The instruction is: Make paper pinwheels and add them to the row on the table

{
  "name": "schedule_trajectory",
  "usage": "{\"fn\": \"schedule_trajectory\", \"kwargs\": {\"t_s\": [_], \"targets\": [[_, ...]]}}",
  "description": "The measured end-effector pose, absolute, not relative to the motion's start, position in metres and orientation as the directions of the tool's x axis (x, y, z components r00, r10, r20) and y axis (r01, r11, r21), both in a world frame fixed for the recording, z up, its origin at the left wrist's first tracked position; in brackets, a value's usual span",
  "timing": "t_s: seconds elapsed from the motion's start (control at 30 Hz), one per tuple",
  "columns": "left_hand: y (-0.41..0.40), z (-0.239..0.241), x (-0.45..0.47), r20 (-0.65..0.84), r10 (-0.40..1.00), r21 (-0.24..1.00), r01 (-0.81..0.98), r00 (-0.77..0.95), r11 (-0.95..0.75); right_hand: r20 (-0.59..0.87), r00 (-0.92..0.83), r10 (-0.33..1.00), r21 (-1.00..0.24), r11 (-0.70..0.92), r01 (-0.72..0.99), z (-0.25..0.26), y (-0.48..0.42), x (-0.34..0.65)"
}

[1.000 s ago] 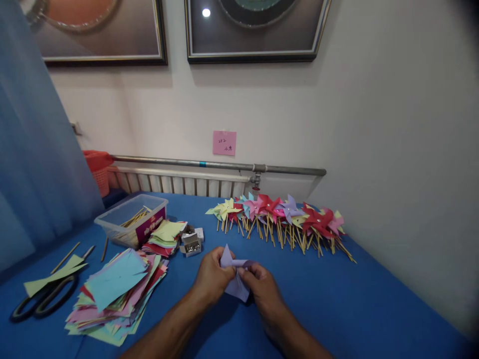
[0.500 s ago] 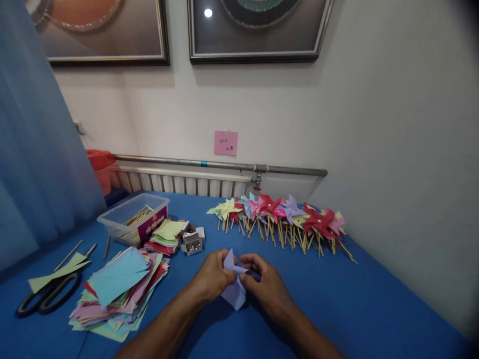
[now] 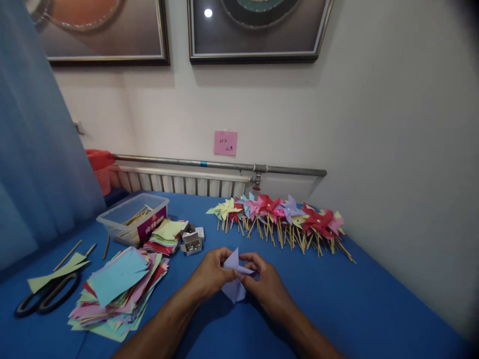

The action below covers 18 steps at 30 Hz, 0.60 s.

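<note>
My left hand (image 3: 207,274) and my right hand (image 3: 266,284) meet over the blue table (image 3: 374,309), both pinched on a lilac paper piece (image 3: 234,289) with its corners folded toward the middle. One point of the paper sticks up between my thumbs and a flap hangs below. A pile of coloured paper squares (image 3: 118,291) lies to the left of my left forearm. A small open box of metal pins (image 3: 191,244) sits just beyond my left hand.
A row of finished paper pinwheels on wooden sticks (image 3: 284,219) lies along the back. A clear plastic tub of sticks (image 3: 132,219), black scissors (image 3: 45,296), loose sticks and a second paper stack (image 3: 166,234) are at the left. A radiator and pipe run behind.
My hands have drawn closer together on the lilac paper and its folded corners have been brought in tighter. The view shifted slightly.
</note>
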<state>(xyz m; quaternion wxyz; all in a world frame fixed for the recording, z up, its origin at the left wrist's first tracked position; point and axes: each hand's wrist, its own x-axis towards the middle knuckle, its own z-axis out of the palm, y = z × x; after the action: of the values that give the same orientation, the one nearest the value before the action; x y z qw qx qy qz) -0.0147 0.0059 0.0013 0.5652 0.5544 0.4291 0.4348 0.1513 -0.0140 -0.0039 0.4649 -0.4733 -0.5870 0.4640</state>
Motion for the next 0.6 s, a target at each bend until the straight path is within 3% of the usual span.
{"fn": "schedule_trajectory", "kwargs": {"t_s": [0.13,0.33,0.47,0.6], "targets": [[0.009,0.002,-0.016,-0.024,0.996,0.986,-0.164,0.080,0.037,0.087,0.023,0.996,-0.995,0.087,-0.042,-0.013,-0.005,0.153],[0.007,-0.001,-0.010,-0.054,0.998,0.943,-0.328,0.029,0.061,0.058,0.127,0.990,-0.986,0.076,-0.147,-0.019,-0.004,0.152],[0.005,-0.001,-0.006,0.069,0.995,0.986,-0.146,-0.067,-0.078,0.060,0.128,0.990,-0.989,0.076,-0.130,-0.021,-0.006,0.148],[0.001,-0.001,-0.007,0.257,0.957,0.954,0.191,-0.131,-0.230,0.056,0.138,0.989,-0.992,0.070,-0.101,-0.021,-0.008,0.145]]}}
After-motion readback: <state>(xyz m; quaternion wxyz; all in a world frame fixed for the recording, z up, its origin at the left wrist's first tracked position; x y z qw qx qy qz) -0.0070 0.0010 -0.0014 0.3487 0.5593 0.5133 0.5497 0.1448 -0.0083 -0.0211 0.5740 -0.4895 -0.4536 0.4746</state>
